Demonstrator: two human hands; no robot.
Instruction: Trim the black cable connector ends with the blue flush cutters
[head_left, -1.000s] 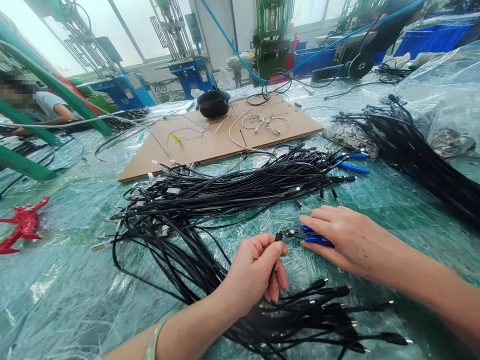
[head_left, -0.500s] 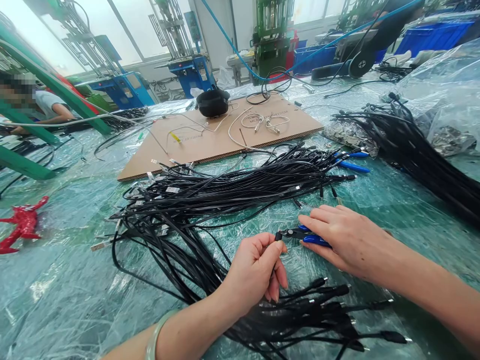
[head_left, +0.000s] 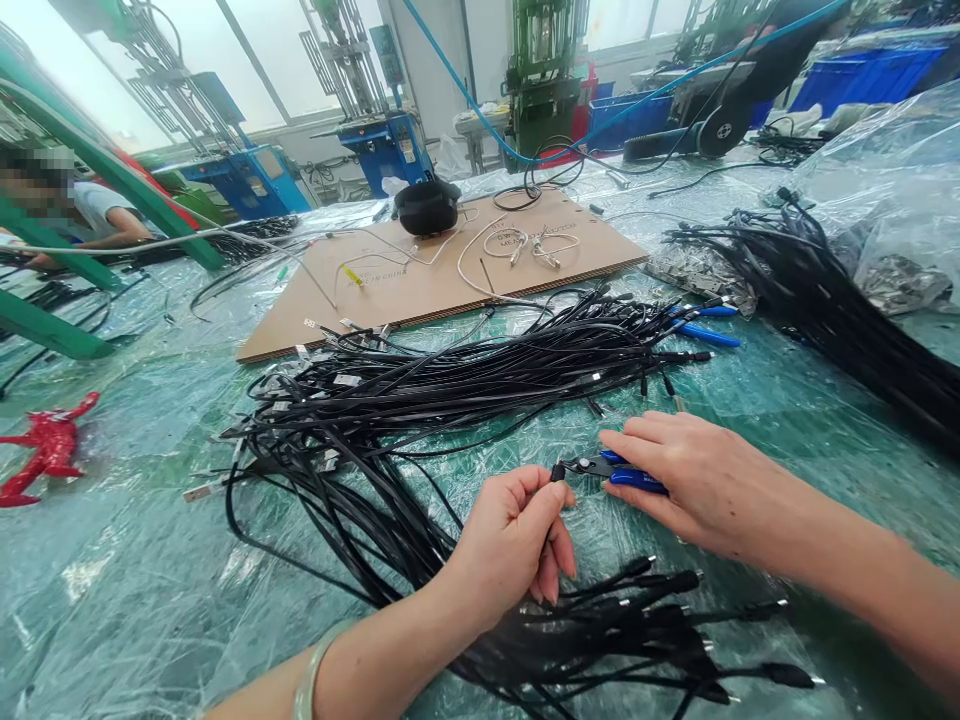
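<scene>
Pinched between the thumb and fingers of my left hand (head_left: 517,530) is the black plug end of a USB cable (head_left: 558,471), tip upward. My right hand (head_left: 694,480) is wrapped around the blue handles of a pair of flush cutters (head_left: 630,474). The cutters' jaws lie right at the plug's tip; whether they touch it I cannot tell. Below my hands a bundle of black cables (head_left: 630,630) fans its plug ends to the right. Behind them lies another pile of black cables (head_left: 480,370), with metal USB plugs at its left end.
Blue-handled pliers (head_left: 709,333) lie at the pile's right end. Behind stands a flat cardboard stack (head_left: 450,270) bearing pale cables and a black round object (head_left: 425,207). More black cables (head_left: 840,300) lie right, a red figure (head_left: 49,450) left. A co-worker (head_left: 97,210) sits far left.
My right hand and the cutters have shifted very slightly to the right. My left hand keeps its pinch on the cable plug almost unmoved.
</scene>
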